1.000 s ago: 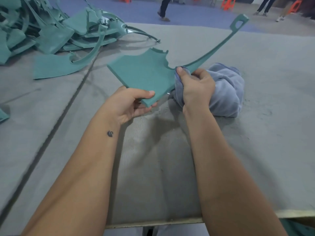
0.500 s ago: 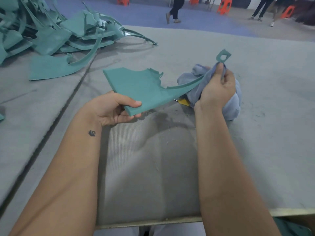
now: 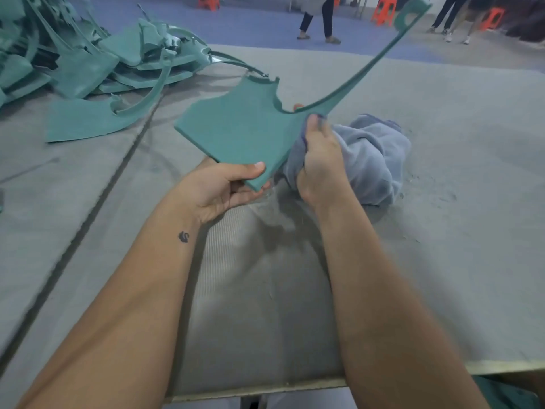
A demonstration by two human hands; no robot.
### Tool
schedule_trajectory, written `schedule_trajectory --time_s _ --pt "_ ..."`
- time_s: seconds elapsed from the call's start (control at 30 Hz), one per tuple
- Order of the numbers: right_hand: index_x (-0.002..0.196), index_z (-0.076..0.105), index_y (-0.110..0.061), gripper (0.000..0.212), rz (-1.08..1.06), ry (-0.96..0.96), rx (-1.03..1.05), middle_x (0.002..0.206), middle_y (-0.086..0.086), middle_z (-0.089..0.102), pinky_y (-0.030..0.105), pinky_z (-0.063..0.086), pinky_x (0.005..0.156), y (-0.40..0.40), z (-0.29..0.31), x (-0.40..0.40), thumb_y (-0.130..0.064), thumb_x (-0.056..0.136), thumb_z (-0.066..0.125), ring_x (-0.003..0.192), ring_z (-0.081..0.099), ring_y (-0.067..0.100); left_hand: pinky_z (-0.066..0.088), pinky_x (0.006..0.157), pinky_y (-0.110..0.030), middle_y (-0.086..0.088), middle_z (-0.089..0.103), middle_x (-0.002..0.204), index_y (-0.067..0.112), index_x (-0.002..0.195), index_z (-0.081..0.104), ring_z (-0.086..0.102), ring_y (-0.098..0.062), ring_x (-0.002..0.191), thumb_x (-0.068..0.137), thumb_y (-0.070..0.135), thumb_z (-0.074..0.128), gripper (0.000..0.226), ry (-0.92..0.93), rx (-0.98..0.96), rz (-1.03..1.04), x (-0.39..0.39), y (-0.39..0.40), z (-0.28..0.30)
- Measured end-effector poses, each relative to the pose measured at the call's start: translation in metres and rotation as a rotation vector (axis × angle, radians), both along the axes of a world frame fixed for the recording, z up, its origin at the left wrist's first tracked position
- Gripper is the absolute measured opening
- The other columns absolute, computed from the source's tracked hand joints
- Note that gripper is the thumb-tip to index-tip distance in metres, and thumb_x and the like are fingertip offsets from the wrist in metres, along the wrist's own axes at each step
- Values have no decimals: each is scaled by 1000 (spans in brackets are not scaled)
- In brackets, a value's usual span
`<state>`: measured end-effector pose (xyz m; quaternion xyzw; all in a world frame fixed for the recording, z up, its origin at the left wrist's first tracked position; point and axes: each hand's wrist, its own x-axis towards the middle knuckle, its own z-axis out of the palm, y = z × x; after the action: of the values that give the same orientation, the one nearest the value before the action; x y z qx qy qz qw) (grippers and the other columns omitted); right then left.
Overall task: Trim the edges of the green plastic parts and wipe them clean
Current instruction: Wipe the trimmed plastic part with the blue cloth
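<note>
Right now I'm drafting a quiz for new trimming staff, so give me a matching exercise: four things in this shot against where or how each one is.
Things:
1. left hand
2. right hand
3. grey cloth
4. pile of green parts

States:
A. heaped at the table's far left
B. pinches the near corner of the held green part
C. bunched on the table, beside the held part
D. grips cloth against the part's edge, where the long strip begins

Pairs: 1-B, 2-D, 3-C, 4-A

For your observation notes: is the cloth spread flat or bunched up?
Bunched. The cloth sits in a crumpled heap on the table, one end gripped by the right hand.
</note>
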<state>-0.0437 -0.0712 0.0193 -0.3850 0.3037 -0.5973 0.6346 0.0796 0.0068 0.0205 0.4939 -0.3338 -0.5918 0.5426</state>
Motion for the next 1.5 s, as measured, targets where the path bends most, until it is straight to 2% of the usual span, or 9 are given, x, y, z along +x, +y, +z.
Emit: schedule_trajectory --time_s 0.33,0.5,0.63,0.73,0.83,0.97,1.07,1.17,1.5 --pt "75 50 -11 28 -231 379 12 70 -1 54 19 45 55 -2 2 1 -14 101 42 59 53 7 58 57 -30 -5 71 79 13 100 62 66 -15 55 91 32 65 22 -176 -76 240 -17 -2 1" --pt "65 42 -16 36 -314 570 -24 63 -3 43 25 37 59 -12 1 -13 -16 101 38 59 38 13 40 105 -34 -2 37 143 17 148 29 45 -16 127 85 47 65 79 -538 -50 788 13 -6 -4" --pt "66 45 -16 33 -288 530 40 69 2 47 31 40 68 -13 1 -12 -17 99 39 69 43 19 34 104 -22 10 41 141 39 146 28 39 -5 130 73 54 72 87 -735 -418 381 7 3 -6" --pt "71 48 -12 29 -249 466 43 75 9 49 38 44 71 -12 0 -15 -16 98 40 72 46 22 24 116 -46 9 39 150 48 146 26 28 -18 143 57 72 66 100 -1332 -524 33 -1 -2 -14" --pt "74 50 -5 29 -172 338 68 68 13 48 35 43 58 -8 5 -17 -18 99 41 59 47 22 21 116 -46 2 54 141 41 143 41 47 -20 131 81 51 52 63 -1515 -489 132 -5 -7 -15" --pt "70 52 -5 44 -99 89 172 47 6 32 22 30 47 -4 12 -20 -32 101 36 41 32 18 42 65 -32 0 65 77 23 110 64 62 -28 78 96 42 44 31 -1153 -479 558 -7 -3 -11" --pt "66 49 -7 27 -126 -10 176 44 4 35 22 29 50 -1 13 -22 -10 90 38 44 31 19 53 73 -20 17 69 79 24 95 62 68 -4 79 99 26 51 13 -361 -372 629 -10 -7 1" --pt "54 32 -16 32 -160 41 148 43 -2 33 21 25 48 -1 16 -23 2 80 36 44 26 14 59 82 -40 1 75 92 16 101 63 72 -19 87 99 6 49 18 224 -234 553 -10 -13 2" --pt "106 51 0 11 -224 -20 -103 68 -1 61 20 49 60 9 26 -8 -1 95 51 60 58 6 60 75 -42 -22 66 116 -3 131 52 68 -33 95 88 -17 38 47 434 -91 329 -24 -19 -15"
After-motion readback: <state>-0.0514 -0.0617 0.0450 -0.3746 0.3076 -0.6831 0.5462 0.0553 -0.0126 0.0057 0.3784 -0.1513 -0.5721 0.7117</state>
